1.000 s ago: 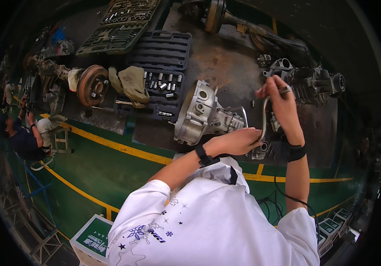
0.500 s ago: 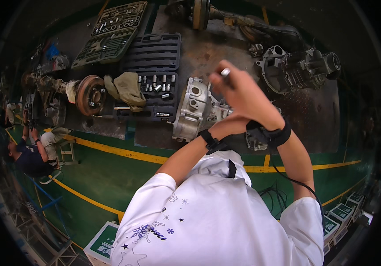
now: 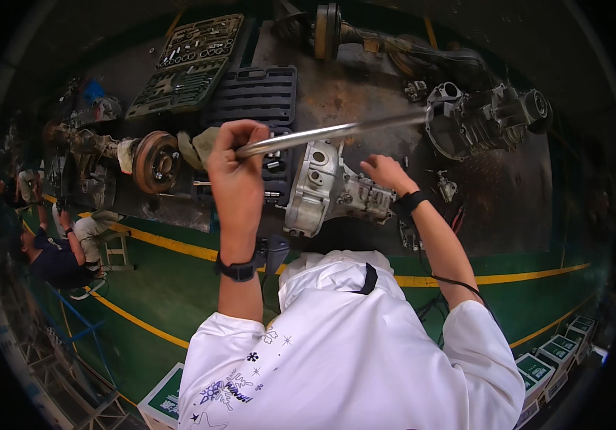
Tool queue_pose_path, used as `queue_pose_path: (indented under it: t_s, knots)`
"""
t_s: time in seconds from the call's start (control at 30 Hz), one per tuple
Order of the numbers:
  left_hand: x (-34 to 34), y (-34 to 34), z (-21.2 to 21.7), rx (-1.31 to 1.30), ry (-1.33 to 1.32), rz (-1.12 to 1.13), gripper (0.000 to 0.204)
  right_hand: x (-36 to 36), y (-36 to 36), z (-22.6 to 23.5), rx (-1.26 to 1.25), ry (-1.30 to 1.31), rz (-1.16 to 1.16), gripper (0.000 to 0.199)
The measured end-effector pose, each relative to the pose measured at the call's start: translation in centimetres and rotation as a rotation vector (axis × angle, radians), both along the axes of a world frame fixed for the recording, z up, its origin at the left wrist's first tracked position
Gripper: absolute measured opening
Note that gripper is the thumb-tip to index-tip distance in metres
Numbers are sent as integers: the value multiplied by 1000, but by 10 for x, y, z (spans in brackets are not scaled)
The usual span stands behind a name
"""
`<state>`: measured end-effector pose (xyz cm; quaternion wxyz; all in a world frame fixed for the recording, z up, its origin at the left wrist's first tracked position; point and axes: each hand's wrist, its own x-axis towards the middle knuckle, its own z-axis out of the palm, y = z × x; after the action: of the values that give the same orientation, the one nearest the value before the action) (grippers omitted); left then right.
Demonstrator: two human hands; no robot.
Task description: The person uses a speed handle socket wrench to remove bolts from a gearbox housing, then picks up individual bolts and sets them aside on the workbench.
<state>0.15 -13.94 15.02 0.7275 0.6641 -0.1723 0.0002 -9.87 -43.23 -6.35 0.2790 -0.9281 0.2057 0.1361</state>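
Observation:
My left hand [image 3: 238,186] is raised at the socket case, its fingers closed round one end of a long, shiny metal bar [image 3: 337,131]. The bar slants up to the right, passing above a silver gearbox housing [image 3: 313,183] on the workbench; its far end blurs in front of another gearbox casing [image 3: 458,129]. Over the housing's right side is my right hand [image 3: 388,174], fingers partly spread, with nothing visible in them. The hand and bar partly cover the dark socket case [image 3: 254,93] and its sockets.
A rag [image 3: 197,149] lies beside a rusty brake drum on an axle [image 3: 157,161]. Farther back are a second tool set [image 3: 179,86] and another axle [image 3: 423,50]. Small metal parts [image 3: 446,186] lie right of the housing. A seated person [image 3: 57,251] works at far left.
My crossed arms have separated. The left hand has moved left and up and now holds the bar; the right, earlier raised with a shiny-ended piece, has dropped toward the housing.

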Motion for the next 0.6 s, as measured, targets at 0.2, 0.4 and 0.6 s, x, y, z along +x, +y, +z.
queue_pose_path:
  t_s: [0.2,0.4,0.6]
  knots:
    - [-42,130,19,4,155,198,7,23,34,-79,-308,203,44,33]
    - [-114,208,-31,232,259,531,9,29,22,-105,-288,174,16,26]
    - [-148,235,-68,238,335,672,8,20,-10,-130,-126,59,-50,28]
